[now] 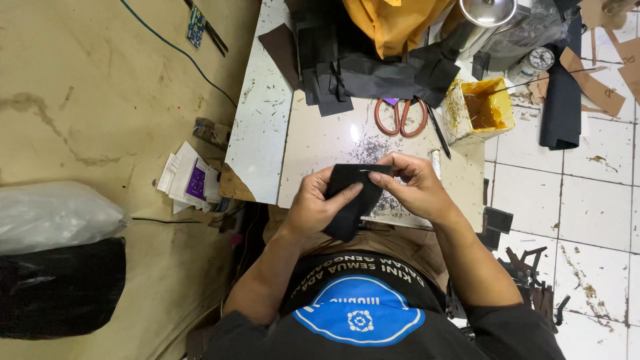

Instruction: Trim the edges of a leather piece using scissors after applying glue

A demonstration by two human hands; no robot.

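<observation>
Both my hands hold one piece of black material [352, 193] over the near edge of a small worn white table [257, 127]. My left hand [317, 207] grips its left side, thumb across the front. My right hand [413, 187] pinches the top right edge with thumb and forefinger. The lower end of the piece hangs down toward my lap.
On the table lie orange-handled scissors [401, 115], a black pen [438, 131], a stack of black pieces [353, 70], mustard-yellow fabric [393, 23] and a yellow tub of glue [480, 110]. Brown cut pieces [597, 87] lie on the tiled floor at right. Papers [190, 180] and bags [57, 260] sit at left.
</observation>
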